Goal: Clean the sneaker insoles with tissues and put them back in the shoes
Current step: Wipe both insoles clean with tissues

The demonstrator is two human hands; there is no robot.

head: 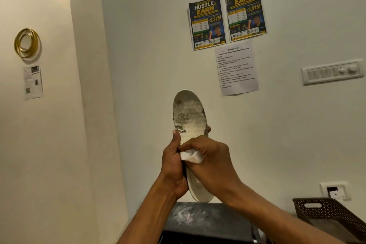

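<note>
Head view: both forearms rise from the 6 o'clock edge and meet at the centre, in front of a pale wall. The left hand (173, 164) stands thumb-up. Its fingers are wrapped behind the insole (188, 117), its thumb lies along the insole's left edge, and one fingertip shows past the right edge.

The insole is held upright, toe at 12 o'clock and heel at 6. It is a long white oval. The upper half is rough and flaking with grey patches, and the lower part is smooth.

The right hand (214, 161) comes in from 4 o'clock with its fingers curled round a crumpled white tissue (191, 157), pressing it against the insole's middle.

Under the heel, at 6 o'clock, lies a dark flat surface (210, 222) dusted with white powder. A dark perforated basket (326, 209) sits at 4 o'clock. Two posters (207, 23) hang at 1 o'clock, a switch panel (332, 72) at 3 and a gold ring (26, 42) at 9.
</note>
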